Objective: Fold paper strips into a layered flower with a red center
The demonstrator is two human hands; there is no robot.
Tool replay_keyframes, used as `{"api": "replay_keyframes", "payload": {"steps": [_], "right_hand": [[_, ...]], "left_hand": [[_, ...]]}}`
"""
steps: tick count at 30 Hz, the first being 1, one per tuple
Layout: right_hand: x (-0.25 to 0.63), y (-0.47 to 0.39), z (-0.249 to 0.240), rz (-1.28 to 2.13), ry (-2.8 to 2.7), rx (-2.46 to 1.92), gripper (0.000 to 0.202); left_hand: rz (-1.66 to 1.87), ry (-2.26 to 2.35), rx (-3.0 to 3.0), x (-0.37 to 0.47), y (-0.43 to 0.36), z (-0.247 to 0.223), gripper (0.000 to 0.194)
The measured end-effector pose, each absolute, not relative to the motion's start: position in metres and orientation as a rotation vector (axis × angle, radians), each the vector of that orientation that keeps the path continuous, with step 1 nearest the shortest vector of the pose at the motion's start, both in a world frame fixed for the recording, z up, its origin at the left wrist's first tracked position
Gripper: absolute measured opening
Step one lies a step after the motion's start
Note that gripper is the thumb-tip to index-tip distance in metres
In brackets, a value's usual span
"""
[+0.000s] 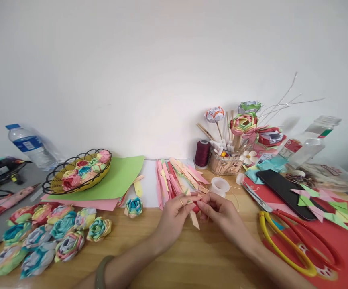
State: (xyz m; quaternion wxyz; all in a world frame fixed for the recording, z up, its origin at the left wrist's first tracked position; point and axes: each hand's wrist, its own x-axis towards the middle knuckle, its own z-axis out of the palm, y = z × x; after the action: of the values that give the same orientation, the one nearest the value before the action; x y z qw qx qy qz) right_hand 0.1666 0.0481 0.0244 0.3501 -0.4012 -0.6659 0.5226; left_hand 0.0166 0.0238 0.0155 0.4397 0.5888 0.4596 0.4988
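Observation:
My left hand (176, 214) and my right hand (220, 212) meet over the front of the table, fingertips pinched close together. Between them is a small bundle of folded paper strips. A peach paper strip (194, 220) hangs down from my left fingers, and a bit of red paper (196, 208) shows between the two hands. My fingers cover most of the bundle, so its shape is hard to make out. Right behind the hands lies a pile of coloured paper strips (169, 178) on a white sheet. A roll of clear tape (220, 186) stands just behind my right hand.
Several rolled paper roses (68, 245) lie at left, with one blue rose (133, 207) apart. A yellow basket (56, 185) holds more roses. Scissors (294, 237) and a black phone (288, 192) lie at right. A thread spool (202, 154) stands beside a flower box (225, 163).

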Motion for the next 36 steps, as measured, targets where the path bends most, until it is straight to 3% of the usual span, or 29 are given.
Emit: {"api": "replay_keyframes", "payload": {"steps": [8,17,24,31,34,36], "right_hand": [[0.166,0.047,0.026,1.449,-1.664,-1.078,0.032],[0.169,0.049,0.028,1.205,-1.927,-1.192,0.029],[0.171,0.047,0.033,0.832,-2.122,-1.177,0.029],[0.178,0.049,0.032,1.093,-1.885,-1.041,0.034],[0.18,0.05,0.032,1.055,-1.721,-0.976,0.026],[0.18,0.05,0.031,1.054,-1.697,-0.94,0.032]], "left_hand": [[1.221,1.1,1.249,0.018,0.024,0.015,0.023],[1.261,1.049,1.123,0.018,0.025,0.016,0.025],[1.206,0.993,0.897,0.017,0.025,0.017,0.029],[1.191,0.789,0.79,0.011,0.026,0.02,0.028],[1.207,0.688,0.728,0.011,0.026,0.021,0.028],[1.21,0.663,0.693,0.011,0.026,0.022,0.028]]}}
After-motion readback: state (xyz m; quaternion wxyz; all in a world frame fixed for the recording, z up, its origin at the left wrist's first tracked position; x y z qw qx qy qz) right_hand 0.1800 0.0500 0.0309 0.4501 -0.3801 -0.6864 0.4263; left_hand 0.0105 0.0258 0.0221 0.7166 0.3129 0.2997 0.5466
